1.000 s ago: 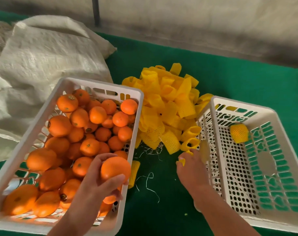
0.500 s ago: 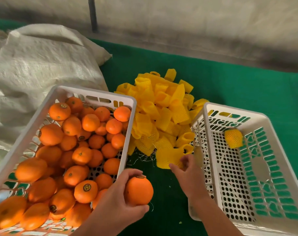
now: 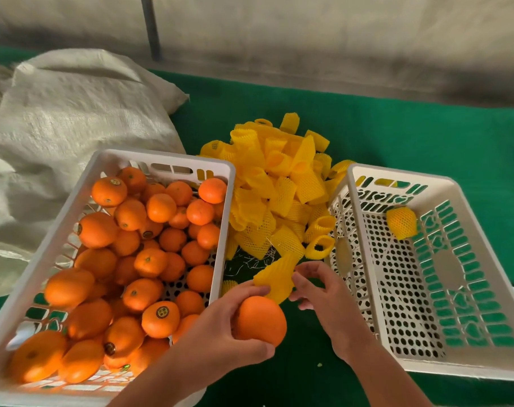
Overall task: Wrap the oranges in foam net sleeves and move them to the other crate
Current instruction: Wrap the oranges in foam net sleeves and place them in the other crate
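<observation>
My left hand (image 3: 220, 327) grips a bare orange (image 3: 261, 320) over the green cloth between the two crates. Just above it my right hand (image 3: 320, 289) pinches a yellow foam net sleeve (image 3: 276, 279) by its right edge, and the sleeve's lower edge touches the orange and my left fingertips. The left white crate (image 3: 82, 183) is full of bare oranges (image 3: 150, 259). The right white crate (image 3: 485, 218) holds one sleeved orange (image 3: 401, 223) near its far end.
A heap of loose yellow sleeves (image 3: 279, 186) lies on the green table cloth (image 3: 411, 136) between the crates' far ends. A pale woven sack (image 3: 58, 127) lies at the left behind the full crate. A grey wall runs along the back.
My left hand carried the orange out of the left crate to the gap between crates. My right hand pulled one sleeve off the heap and brought it down to the orange.
</observation>
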A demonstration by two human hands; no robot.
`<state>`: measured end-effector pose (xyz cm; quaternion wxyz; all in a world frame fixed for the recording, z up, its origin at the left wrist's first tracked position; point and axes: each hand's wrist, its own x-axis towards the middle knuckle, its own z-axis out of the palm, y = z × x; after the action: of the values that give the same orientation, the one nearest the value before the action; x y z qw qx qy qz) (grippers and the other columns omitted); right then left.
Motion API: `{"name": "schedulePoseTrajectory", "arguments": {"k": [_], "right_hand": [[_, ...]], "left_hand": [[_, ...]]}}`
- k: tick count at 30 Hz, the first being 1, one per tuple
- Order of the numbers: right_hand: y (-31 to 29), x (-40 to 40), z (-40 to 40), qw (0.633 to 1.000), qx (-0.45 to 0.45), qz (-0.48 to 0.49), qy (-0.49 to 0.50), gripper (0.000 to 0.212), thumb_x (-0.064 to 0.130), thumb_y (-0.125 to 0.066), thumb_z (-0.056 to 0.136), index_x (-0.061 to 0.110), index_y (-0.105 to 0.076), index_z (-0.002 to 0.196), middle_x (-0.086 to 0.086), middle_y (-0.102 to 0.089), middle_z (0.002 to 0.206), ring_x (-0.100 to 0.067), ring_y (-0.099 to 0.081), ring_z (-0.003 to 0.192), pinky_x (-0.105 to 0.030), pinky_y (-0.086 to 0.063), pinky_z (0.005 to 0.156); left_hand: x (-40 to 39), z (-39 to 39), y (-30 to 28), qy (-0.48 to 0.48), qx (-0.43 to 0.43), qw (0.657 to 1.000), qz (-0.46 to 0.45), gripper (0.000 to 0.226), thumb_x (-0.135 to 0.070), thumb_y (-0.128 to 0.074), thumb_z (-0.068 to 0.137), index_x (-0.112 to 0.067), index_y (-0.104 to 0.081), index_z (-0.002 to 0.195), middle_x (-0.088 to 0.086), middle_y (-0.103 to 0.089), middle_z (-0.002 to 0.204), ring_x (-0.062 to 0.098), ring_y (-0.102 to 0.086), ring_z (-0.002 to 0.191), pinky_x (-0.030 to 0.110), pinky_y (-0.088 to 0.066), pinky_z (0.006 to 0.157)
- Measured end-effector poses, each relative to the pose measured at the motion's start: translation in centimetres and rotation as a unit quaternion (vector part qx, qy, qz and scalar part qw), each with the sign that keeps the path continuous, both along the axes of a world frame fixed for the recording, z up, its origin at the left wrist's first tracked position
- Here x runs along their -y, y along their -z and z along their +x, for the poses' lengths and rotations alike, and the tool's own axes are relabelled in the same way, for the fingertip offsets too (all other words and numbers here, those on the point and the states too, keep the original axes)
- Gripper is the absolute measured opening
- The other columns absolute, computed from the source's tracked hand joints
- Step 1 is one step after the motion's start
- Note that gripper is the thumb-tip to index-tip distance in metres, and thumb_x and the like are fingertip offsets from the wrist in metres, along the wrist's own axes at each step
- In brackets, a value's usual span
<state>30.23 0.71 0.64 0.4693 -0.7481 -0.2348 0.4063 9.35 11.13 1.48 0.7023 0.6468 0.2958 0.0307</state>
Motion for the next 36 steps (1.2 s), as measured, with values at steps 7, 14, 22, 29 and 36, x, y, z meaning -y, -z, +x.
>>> {"name": "schedulePoseTrajectory", "arguments": {"k": [7, 14, 22, 29, 36], "right_hand": [[-2.3, 0.4, -2.0, 0.988, 0.121, 0.036, -0.083, 0.012, 0.039, -0.079, 0.091, 0.033, -0.07, 0.095, 0.006, -0.075, 0.089, -0.013, -0.074, 0.082, -0.034, -0.063, 0.075], [-3.1, 0.9, -2.6, 0.989, 0.031, 0.068, -0.126, 0.028, 0.031, -0.08, 0.091, 0.028, -0.073, 0.118, 0.009, -0.078, 0.11, -0.013, -0.075, 0.102, -0.033, -0.061, 0.089], [-2.1, 1.4, -3.6, 0.985, 0.137, 0.076, -0.066, 0.017, 0.016, -0.071, 0.097, 0.028, -0.077, 0.107, 0.011, -0.077, 0.094, -0.014, -0.075, 0.091, -0.033, -0.063, 0.078], [-2.1, 1.7, -3.8, 0.984, 0.158, 0.073, -0.036, 0.015, 0.014, -0.07, 0.098, 0.026, -0.078, 0.104, 0.012, -0.076, 0.09, -0.012, -0.074, 0.087, -0.028, -0.062, 0.073], [-2.2, 1.7, -3.9, 0.979, 0.179, 0.071, -0.069, 0.016, 0.034, -0.079, 0.091, 0.026, -0.066, 0.087, 0.005, -0.068, 0.079, -0.01, -0.064, 0.074, -0.023, -0.054, 0.067]], "left_hand": [[1.2, -1.0, -0.2, -0.011, 0.016, 0.996, 0.085, 0.088, -0.066, -0.088, 0.062, -0.067, -0.041, 0.137, -0.053, -0.028, 0.139, -0.013, -0.048, 0.122, 0.019, -0.057, 0.087], [2.1, -1.3, -0.9, 0.046, 0.042, 0.991, 0.117, 0.083, -0.056, -0.088, 0.069, -0.058, -0.046, 0.141, -0.051, -0.011, 0.153, -0.023, -0.033, 0.131, 0.021, -0.057, 0.092], [2.4, -1.9, -1.2, 0.035, 0.036, 0.99, 0.135, 0.09, -0.058, -0.087, 0.068, -0.064, -0.039, 0.143, -0.047, -0.02, 0.154, -0.018, -0.034, 0.135, 0.025, -0.055, 0.098], [3.0, -2.0, -1.2, 0.039, 0.014, 0.983, 0.181, 0.088, -0.063, -0.086, 0.066, -0.065, -0.039, 0.141, -0.049, -0.012, 0.155, -0.019, -0.029, 0.137, 0.02, -0.055, 0.094], [3.7, -1.7, -0.9, 0.075, 0.0, 0.992, 0.104, 0.095, -0.064, -0.087, 0.066, -0.072, -0.031, 0.142, -0.055, -0.008, 0.149, -0.019, -0.032, 0.134, 0.016, -0.053, 0.092]]}}
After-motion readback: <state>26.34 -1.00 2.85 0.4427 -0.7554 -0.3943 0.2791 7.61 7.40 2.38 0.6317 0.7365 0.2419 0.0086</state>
